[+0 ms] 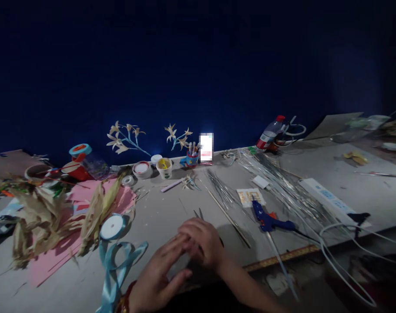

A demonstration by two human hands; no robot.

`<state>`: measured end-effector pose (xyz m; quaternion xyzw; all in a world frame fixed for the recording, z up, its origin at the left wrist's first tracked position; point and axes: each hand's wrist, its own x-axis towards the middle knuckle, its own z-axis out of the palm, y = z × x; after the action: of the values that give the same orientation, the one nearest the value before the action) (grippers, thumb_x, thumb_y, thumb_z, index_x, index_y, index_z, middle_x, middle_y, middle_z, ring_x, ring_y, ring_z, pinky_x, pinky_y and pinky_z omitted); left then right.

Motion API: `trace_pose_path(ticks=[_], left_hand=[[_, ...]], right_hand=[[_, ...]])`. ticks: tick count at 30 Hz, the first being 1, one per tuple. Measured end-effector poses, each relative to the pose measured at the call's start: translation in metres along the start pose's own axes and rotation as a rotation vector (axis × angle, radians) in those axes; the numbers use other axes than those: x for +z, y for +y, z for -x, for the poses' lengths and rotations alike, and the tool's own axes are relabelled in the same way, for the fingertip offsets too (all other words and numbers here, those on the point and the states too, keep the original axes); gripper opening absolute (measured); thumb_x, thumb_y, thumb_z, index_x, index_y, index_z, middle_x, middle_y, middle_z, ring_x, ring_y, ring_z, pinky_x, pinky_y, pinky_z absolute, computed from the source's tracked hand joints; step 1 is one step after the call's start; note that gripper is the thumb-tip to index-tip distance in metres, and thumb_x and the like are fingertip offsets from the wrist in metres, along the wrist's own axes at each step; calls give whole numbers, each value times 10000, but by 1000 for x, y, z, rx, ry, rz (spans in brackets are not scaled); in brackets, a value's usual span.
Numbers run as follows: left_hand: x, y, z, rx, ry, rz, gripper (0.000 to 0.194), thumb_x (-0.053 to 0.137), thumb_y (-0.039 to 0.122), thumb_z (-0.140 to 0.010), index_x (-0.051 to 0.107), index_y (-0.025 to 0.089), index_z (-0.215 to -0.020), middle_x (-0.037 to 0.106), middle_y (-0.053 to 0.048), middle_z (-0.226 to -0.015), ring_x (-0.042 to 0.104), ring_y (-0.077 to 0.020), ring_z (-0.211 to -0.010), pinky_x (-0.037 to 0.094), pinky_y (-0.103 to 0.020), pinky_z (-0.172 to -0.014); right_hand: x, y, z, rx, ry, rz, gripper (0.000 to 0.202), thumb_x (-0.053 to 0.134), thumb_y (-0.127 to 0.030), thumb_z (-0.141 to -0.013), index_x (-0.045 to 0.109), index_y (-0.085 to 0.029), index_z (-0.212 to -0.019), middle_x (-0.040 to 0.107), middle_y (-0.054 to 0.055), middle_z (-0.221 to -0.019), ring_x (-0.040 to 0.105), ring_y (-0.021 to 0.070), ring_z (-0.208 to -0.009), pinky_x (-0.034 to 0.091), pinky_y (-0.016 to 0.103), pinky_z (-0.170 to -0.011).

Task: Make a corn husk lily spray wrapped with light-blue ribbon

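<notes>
Both hands meet at the near edge of the tabletop point(165, 208). Left hand point(157, 274) spread, fingers extended and touching the right hand point(203, 241), which is curled over them; whether anything is pinched between them I cannot tell. Ribbon point(115, 261) lies just left of the left hand. Glue gun point(270, 219) lies right of the right hand. Husks point(44, 221) far left.

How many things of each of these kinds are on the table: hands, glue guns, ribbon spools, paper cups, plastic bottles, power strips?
Hands: 2, left hand and right hand
Glue gun: 1
Ribbon spool: 1
Paper cup: 1
Plastic bottle: 1
Power strip: 1
Total: 7
</notes>
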<state>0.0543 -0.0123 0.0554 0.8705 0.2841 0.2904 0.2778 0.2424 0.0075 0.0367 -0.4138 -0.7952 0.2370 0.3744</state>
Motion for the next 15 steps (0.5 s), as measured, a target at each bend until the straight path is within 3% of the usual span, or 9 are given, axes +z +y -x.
trace_pose_path(ticks=[2, 4, 6, 8, 9, 11, 13, 15], left_hand=[[-7, -4, 7, -46, 95, -55, 599, 532, 152, -884, 339, 189, -1450, 406, -199, -1495, 396, -303, -1379, 451, -494, -1046], [-15, -12, 11, -55, 175, -156, 560, 549, 133, -881, 396, 199, -1416, 433, -193, -1475, 394, -316, -1378, 402, -545, -1074], [-21, -22, 11, 14, 256, -262, 437, 581, 88, -861, 545, 260, -1262, 672, -107, -1184, 578, -276, -1200, 352, -586, -1093], [-24, -32, 10, 3, 305, -300, 396, 568, 72, -872, 570, 270, -1215, 717, -19, -856, 684, -200, -933, 424, -529, -1052], [-26, -36, 10, -42, 313, -307, 409, 547, 85, -889, 541, 255, -1261, 709, -16, -822, 689, -184, -875, 488, -472, -993], [-28, -45, 14, -142, 286, -347, 441, 512, 132, -917, 474, 217, -1348, 707, -93, -1016, 679, -199, -953, 556, -388, -875], [-29, -53, 22, -168, 245, -423, 397, 517, 163, -918, 514, 224, -1310, 627, -143, -1251, 635, -238, -1091, 543, -419, -896], [-30, -59, 32, -138, 236, -482, 305, 548, 167, -903, 592, 237, -1197, 640, -120, -1242, 628, -252, -1102, 495, -486, -967]], right_hand=[[-5, 20, 10, 162, 66, 74, 325, 406, -405, -963, 639, -198, -1054, 721, 104, -952, 665, 247, -848, 493, 370, -756], [-12, 35, 20, 258, 114, 141, 226, 440, -297, -961, 642, -203, -997, 715, 89, -938, 663, 239, -866, 495, 362, -766], [-18, 43, 28, 264, 180, 185, 178, 475, -240, -944, 645, -208, -987, 701, 88, -992, 645, 240, -948, 491, 372, -834], [-21, 45, 32, 238, 217, 211, 161, 499, -214, -932, 644, -216, -1001, 687, 84, -1033, 626, 234, -994, 481, 381, -883], [-22, 45, 33, 226, 207, 219, 159, 502, -205, -930, 644, -220, -1000, 685, 78, -1030, 622, 230, -996, 479, 381, -890], [-24, 44, 36, 212, 145, 227, 151, 508, -194, -927, 645, -224, -983, 685, 67, -999, 622, 221, -972, 486, 375, -873], [-24, 43, 39, 190, 57, 230, 131, 540, -192, -910, 648, -222, -977, 684, 63, -1001, 616, 221, -973, 487, 375, -870], [-23, 43, 43, 157, -24, 242, 140, 590, -194, -877, 654, -222, -998, 678, 66, -1050, 599, 232, -1013, 480, 386, -894]])
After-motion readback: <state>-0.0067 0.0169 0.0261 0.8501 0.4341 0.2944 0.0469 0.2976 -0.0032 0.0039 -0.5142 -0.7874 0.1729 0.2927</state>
